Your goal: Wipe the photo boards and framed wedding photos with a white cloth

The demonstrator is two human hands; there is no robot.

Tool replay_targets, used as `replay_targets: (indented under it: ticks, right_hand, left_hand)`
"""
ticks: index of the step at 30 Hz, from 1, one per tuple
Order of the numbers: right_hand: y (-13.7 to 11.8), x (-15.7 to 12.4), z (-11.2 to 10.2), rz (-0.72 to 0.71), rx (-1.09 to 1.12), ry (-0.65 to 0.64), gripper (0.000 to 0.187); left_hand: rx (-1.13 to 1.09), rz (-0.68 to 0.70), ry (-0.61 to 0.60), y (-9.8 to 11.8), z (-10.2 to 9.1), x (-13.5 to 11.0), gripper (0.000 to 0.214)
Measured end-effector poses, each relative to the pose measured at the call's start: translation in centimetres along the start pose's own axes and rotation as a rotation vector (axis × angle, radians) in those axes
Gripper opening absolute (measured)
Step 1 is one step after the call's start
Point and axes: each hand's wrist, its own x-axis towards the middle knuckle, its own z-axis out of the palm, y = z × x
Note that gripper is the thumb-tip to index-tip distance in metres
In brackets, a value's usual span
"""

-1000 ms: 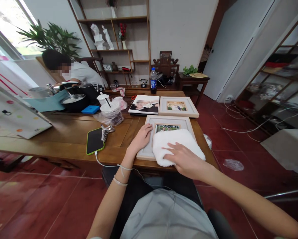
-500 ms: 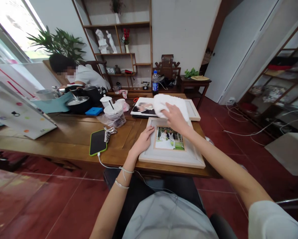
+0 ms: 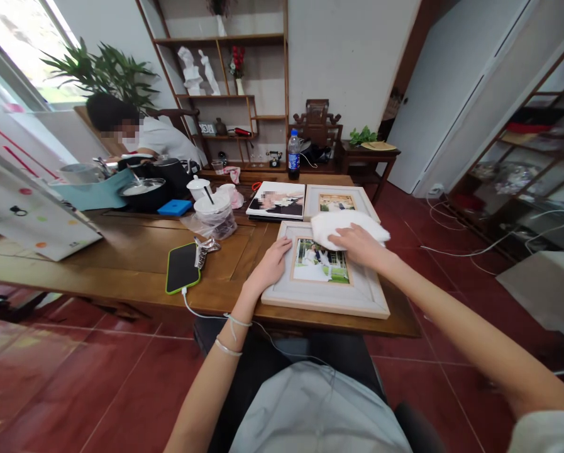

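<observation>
A pale-framed photo (image 3: 326, 296) lies flat at the near edge of the wooden table (image 3: 121, 258). My left hand (image 3: 270, 264) rests on the frame's left border, fingers flat and spread. My right hand (image 3: 359, 245) presses a white folded cloth (image 3: 342, 225) onto the frame's upper right corner, fingers lying over the cloth. A second framed photo (image 3: 337, 200) and a frameless photo print (image 3: 276, 200) lie just behind.
A phone with a green case (image 3: 182, 267) charges left of the frame beside crumpled foil (image 3: 204, 248). Plastic cups (image 3: 213, 211), black pots (image 3: 147, 192) and a bottle (image 3: 293, 154) stand further back. Another person (image 3: 135, 135) sits at the far left. Shelves line the back wall.
My right hand swept the cloth from the frame's near edge up past its top, then came back down to the upper right corner. My left hand stayed on the frame.
</observation>
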Motion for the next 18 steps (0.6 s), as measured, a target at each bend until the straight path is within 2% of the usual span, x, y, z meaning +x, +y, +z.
replay_targets:
  ticks: [5,8,12,15,18]
  right_hand:
    - [1.9,-4.6,-0.1,0.075,0.009,-0.035,0.052]
    - [1.7,-5.0,0.6,0.069,0.043,0.006,0.049]
    - [1.4,-4.4,1.0,0.054,0.066,0.042,0.046]
    - [0.4,-4.2,0.1,0.068,0.053,-0.006,0.044]
    - [-2.6,-5.2,-2.2,0.085,0.050,-0.072,0.044]
  left_hand:
    - [0.058,-0.014,-0.048,0.1,-0.6,0.9,0.050]
    - [0.037,-0.022,-0.080,0.2,-1.0,1.3,0.051]
    - [-0.023,-0.029,-0.069,0.2,-1.1,1.2,0.054]
    - [-0.027,-0.045,-0.053,0.2,-0.9,1.0,0.054]
    - [-0.027,-0.042,-0.047,0.2,-0.7,0.9,0.055]
